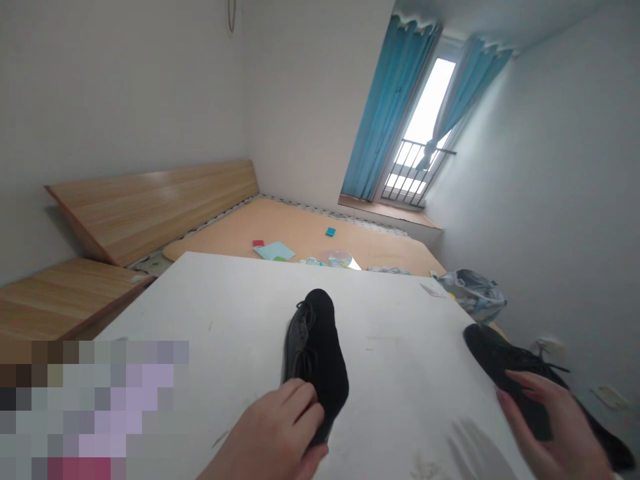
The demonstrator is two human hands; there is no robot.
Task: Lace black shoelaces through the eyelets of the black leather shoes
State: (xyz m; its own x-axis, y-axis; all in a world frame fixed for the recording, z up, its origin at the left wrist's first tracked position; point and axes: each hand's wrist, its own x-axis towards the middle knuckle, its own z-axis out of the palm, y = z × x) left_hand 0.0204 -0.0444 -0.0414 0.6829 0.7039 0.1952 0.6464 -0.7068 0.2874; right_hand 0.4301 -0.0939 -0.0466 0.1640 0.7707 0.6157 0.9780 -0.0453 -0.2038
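Both hands occupied, one shoe in each, over a white table (400, 347): left hand (273, 433) grasping a black lace-up shoe (316, 353) near its lower end, fingers (300, 400) curled over the side, with the rest of the shoe extending ahead of the hand across the table, dark sole uppermost and laces along the side away from the right hand. Right hand (550, 427) likewise grasping a second black shoe (510, 363), fingers (525, 381) spread across the sole, one end of the shoe ahead of the hand near the table's right edge, the other behind the hand at the lower right. Ahead of the hand pair and beyond the table, a pale wooden bed base (300, 230) bearing a few small blue and red cards (273, 251); further left of the left hand, tan wooden bed panels (150, 207); ahead of the right hand, a crumpled plastic bag (473, 293) by the wall. Pixelated patch at lower left, hiding whatever lies beside the left hand; forearms cut off by the lower edge; palms and thumbs hidden behind the shoes; contact between the first shoe and the table hard to confirm
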